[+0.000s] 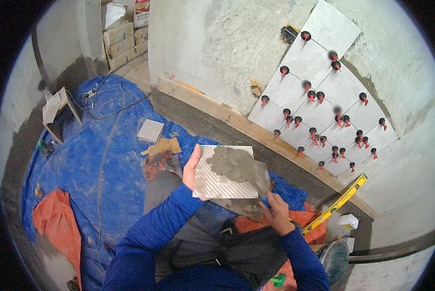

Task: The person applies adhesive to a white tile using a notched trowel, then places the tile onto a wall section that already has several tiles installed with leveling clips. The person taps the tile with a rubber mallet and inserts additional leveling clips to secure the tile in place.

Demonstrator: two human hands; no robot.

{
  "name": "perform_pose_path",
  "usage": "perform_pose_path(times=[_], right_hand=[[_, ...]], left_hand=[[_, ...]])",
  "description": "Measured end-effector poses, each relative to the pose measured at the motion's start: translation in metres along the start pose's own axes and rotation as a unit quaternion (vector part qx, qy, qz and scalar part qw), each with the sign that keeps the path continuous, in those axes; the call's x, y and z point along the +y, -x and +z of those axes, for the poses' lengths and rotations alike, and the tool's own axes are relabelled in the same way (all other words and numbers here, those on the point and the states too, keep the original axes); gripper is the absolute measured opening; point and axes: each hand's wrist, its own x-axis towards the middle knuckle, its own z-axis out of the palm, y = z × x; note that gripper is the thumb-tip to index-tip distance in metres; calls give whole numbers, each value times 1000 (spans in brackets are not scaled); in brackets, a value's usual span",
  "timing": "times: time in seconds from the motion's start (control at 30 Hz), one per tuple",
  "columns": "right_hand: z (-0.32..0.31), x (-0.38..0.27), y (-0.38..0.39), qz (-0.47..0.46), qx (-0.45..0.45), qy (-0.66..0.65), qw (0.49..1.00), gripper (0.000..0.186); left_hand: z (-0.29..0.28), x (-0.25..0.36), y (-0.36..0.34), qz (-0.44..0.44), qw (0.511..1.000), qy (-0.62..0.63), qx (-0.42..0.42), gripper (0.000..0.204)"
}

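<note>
My left hand (190,169) grips a square tile (209,188) by its left edge, ribbed back facing up. Wet grey mortar (231,162) lies in a thick heap over the tile's upper middle and right. My right hand (277,213) is closed around the handle of a trowel (262,178), mostly hidden by the fingers. The trowel's mortar-smeared blade rests against the tile's right side. Below the tile shows a grey, mortar-covered surface (242,207) that I cannot make out.
Pale wall tiles (319,63) with several red-and-black levelling clips stand above a wooden batten (217,110). A yellow spirit level (339,202) leans at right, near a bucket (335,259). A blue tarp (86,179) bears a tile stack (150,131), orange sheeting (58,216) and a small stool (57,109).
</note>
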Motion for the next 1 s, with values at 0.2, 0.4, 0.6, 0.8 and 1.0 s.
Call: perform_pose_path(times=[0.2,0.4,0.6,0.8,1.0], right_hand=[[-59,8,29,37,-25,56,997,52],[-110,-24,24,227,-1,-141,964,51],[-140,-34,-40,296,-177,-422,838,41],[-147,-3,-48,319,-286,-344,836,42],[-161,-2,-2,403,-204,-203,869,38]], left_hand=[[4,16,-3,62,991,-95,66,80],[0,25,-3,63,991,-114,43,82],[14,-2,-4,-35,996,-69,37,85],[14,-10,2,-21,998,-44,38,88],[8,13,-5,96,984,-137,56,90]])
